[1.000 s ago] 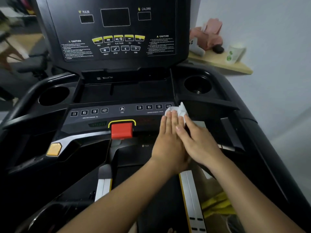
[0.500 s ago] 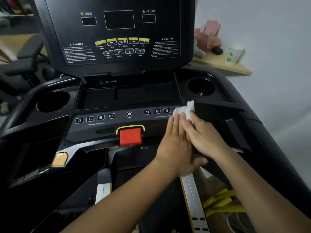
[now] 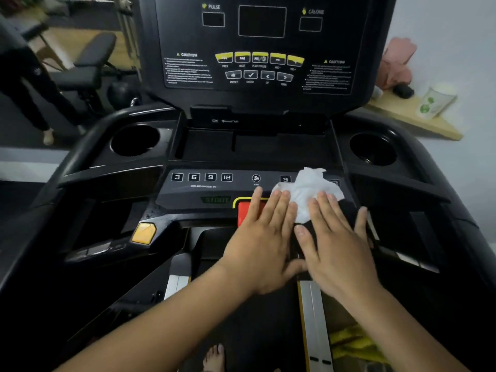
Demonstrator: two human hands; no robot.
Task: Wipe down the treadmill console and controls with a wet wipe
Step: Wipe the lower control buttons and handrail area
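A black treadmill console (image 3: 263,65) rises ahead, with a lower control strip (image 3: 209,183) of numbered keys and a fan key. A crumpled white wet wipe (image 3: 308,191) lies on the right part of that strip, covering some speed keys. My left hand (image 3: 265,237) lies flat with straight fingers, its fingertips on the wipe's left edge and partly over the red stop button (image 3: 245,210). Beside it my right hand (image 3: 335,237) is flat too, its fingertips pressing the wipe's right side. The two hands lie side by side, a little apart.
Round cup holders sit at left (image 3: 134,139) and right (image 3: 373,149) of the tray. An amber button (image 3: 144,232) is at lower left. A wooden shelf (image 3: 413,116) with a paper cup (image 3: 434,102) lies at right. A weight bench (image 3: 88,65) and a person's legs (image 3: 29,87) are at far left.
Both hands have spread apart from overlapping to side by side. The wipe now lies more unfolded under the fingertips and has shifted left along the control strip.
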